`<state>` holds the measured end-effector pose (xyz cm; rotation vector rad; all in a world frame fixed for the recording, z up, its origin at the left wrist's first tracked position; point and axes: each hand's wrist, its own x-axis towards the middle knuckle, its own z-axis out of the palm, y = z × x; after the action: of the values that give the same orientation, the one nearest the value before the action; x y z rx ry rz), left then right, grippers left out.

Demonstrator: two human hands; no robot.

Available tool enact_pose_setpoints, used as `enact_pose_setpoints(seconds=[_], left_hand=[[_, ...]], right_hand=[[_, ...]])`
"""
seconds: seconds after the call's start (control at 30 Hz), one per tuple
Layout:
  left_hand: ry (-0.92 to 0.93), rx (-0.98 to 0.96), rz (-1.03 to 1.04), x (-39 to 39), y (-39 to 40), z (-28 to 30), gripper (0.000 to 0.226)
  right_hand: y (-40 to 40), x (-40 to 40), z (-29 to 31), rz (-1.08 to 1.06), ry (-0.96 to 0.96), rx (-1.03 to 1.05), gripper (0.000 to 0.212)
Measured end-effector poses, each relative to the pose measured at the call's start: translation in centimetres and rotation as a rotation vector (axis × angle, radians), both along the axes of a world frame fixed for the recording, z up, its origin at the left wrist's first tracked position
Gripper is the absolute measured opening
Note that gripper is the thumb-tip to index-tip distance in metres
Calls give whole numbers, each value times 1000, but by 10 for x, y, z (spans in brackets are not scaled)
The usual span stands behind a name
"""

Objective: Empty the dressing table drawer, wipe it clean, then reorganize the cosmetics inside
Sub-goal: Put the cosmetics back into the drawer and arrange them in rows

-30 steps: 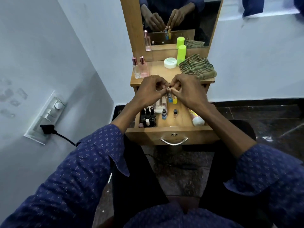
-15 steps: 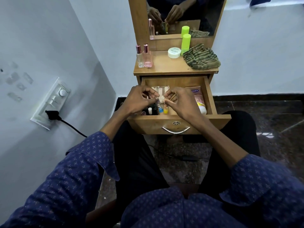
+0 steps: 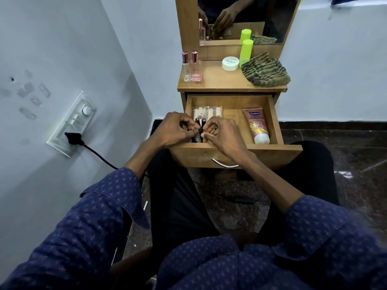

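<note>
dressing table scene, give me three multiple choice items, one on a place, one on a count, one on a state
1. Where does the pink tube lie?
A. on the tabletop
B. in the right part of the drawer
C. on the floor

2. How many bottles with pink caps stand on the tabletop?
A. two
B. four
C. none

3. What is the state of the hands?
A. both lie flat on the tabletop
B. both hang at the person's sides
C. both have curled fingers on small items over the drawer

Answers:
1 B: the tube rests along the drawer's right wall.
2 A: two stand side by side at the tabletop's left.
3 C: the left hand and the right hand meet over small bottles in the drawer's front left.
</note>
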<state>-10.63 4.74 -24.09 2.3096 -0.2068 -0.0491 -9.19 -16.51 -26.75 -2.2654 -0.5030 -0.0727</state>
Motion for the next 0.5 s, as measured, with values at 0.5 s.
enact_pose_setpoints(seconds=[0.5], left_hand=[[96,121,-107,7,3,-2,18]], right_hand=[[3,15,-6,33,266,-36,23]])
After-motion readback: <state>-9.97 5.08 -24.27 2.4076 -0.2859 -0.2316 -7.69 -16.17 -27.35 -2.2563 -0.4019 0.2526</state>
